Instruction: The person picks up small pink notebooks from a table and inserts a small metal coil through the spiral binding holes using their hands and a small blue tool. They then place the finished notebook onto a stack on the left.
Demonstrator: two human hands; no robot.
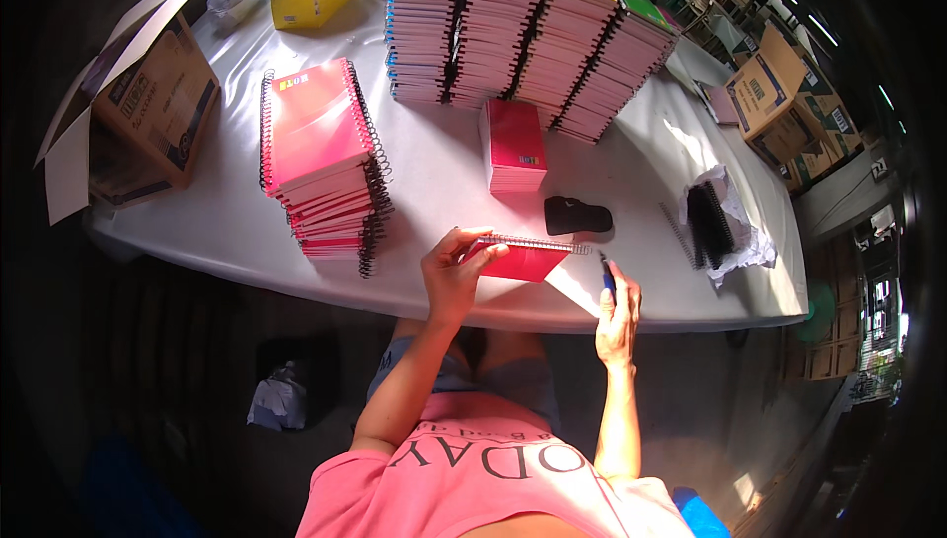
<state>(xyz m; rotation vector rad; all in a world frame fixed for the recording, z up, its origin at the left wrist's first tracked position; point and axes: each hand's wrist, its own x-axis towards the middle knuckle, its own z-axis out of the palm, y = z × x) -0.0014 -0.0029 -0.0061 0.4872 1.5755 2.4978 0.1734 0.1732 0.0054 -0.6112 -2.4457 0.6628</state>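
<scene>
My left hand (457, 267) grips a red spiral notebook (523, 264) at its left end, thumb across the cover. The notebook is held above the table's near edge with its wire coil along the far side. The coil runs out past the cover at the right. In my right hand (619, 319) is a pair of blue-handled pliers (608, 277), its dark tip just beside the coil's free end. My fingers partly hide the handles, so how far the jaws part cannot be made out.
A stack of red spiral notebooks (316, 134) stands left, a smaller unbound red stack (515, 143) mid-table. Behind are tall notebook stacks (493, 35). A dark flat object (578, 216) lies near the notebook; black coils (708, 222) lie right. An open carton (153, 109) is far left.
</scene>
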